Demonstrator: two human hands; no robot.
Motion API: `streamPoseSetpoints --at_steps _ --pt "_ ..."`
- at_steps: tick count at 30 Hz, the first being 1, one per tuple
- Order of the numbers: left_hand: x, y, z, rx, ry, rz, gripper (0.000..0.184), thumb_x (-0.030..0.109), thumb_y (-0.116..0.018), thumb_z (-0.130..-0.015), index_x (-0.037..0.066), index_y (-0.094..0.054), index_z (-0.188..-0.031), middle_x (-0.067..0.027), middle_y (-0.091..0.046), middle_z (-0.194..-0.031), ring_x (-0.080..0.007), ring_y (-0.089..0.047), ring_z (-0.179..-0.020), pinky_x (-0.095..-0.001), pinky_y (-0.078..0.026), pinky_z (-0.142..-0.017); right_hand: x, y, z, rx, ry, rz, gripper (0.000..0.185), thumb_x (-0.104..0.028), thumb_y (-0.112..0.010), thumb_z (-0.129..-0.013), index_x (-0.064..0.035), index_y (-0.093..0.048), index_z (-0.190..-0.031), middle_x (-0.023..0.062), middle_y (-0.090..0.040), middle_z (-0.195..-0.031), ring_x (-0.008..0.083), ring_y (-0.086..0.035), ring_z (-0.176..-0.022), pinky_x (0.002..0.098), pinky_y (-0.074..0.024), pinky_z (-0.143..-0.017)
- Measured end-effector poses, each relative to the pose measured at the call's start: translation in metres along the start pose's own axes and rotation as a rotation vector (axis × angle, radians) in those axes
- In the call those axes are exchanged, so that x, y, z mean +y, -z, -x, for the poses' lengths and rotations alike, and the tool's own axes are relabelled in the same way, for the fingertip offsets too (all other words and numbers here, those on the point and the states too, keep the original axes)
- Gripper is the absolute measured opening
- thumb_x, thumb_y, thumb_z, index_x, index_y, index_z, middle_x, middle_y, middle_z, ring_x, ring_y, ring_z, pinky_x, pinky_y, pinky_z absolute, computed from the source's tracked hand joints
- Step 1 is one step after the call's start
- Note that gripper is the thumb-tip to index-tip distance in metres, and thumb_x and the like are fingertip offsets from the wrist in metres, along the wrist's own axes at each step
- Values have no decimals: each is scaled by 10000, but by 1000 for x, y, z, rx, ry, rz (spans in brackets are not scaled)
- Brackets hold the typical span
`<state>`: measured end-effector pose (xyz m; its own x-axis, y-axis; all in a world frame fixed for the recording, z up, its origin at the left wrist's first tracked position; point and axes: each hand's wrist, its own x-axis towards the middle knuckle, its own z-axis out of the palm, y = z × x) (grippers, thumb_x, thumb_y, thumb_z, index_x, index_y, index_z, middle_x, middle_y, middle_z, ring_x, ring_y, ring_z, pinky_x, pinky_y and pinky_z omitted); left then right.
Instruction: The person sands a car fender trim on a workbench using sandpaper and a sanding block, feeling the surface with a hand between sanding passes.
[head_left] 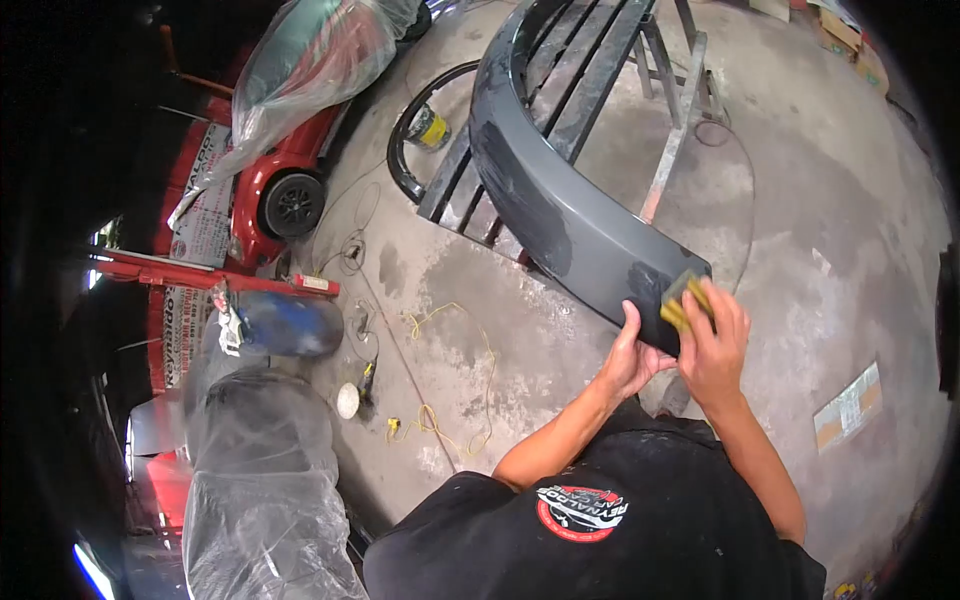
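Note:
A long curved dark grey panel (570, 205) lies over a slatted metal stand (590, 80), its near end reaching toward my body. At that end my left hand (632, 358) grips the panel's lower edge, thumb on top and fingers curled beneath. My right hand (715, 345) is closed around a yellow block (682, 298), which rests on the panel's upper face near the corner. Darker, wet-looking patches show on the panel around the block and farther up its length.
A bucket (428, 128) and a black curved trim (400, 150) are beyond the panel. Cords, a yellow cable (490, 375) and a round-headed tool (350, 400) lie on the floor. Plastic-covered items (260, 480) and a red car (262, 195) stand left; a flat sheet (847, 407) lies right.

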<state>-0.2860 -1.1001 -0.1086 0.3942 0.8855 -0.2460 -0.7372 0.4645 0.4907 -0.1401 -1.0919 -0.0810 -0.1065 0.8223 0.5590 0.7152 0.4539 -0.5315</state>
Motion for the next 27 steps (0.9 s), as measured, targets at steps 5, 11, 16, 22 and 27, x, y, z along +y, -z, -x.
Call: streamPoseSetpoints --at_steps 5,11,16,22,27 --pt "-2 6 1 -20 4 50 847 704 -295 -938 56 -321 -1483 -125 -487 -1435 -258 -539 -1261 -443 -474 -1025 28 35 75 -169 172 -26 438 12 -650 -758 -21 -659 -1194 190 -546 -1332 371 -511 -1209 477 -399 -998" --pt "-6 19 -5 -82 3 263 709 586 -409 -976 76 -358 -1467 -129 -491 -1427 -288 -536 -1269 -461 -491 -1005 85 77 74 13 -348 64 382 -22 -608 -895 28 -589 -1273 236 -533 -1334 395 -493 -1239 446 -361 -1075" --pt "-6 35 0 -131 12 36 580 431 -517 -1000 78 -393 -1443 -110 -538 -1377 -287 -521 -1282 -451 -449 -1054 145 87 106 -80 -610 -46 388 -58 -606 -907 44 -568 -1280 243 -536 -1330 385 -490 -1248 437 -346 -1086" --pt "-45 84 35 193 30 -447 709 562 -399 -1001 76 -284 -1505 -146 -327 -1526 -282 -266 -1442 -447 -247 -1165 138 72 98 -543 -369 32 441 -33 -684 -780 40 -603 -1208 247 -572 -1226 412 -534 -1143 453 -393 -1030" --pt "-62 120 158 403 611 -1105 876 727 -255 -931 102 -235 -1544 -139 -173 -1614 -303 -138 -1491 -428 -139 -1203 103 15 110 -1053 -219 -116 397 -71 -723 -725 -12 -668 -1114 236 -621 -1061 425 -565 -1051 472 -452 -932"
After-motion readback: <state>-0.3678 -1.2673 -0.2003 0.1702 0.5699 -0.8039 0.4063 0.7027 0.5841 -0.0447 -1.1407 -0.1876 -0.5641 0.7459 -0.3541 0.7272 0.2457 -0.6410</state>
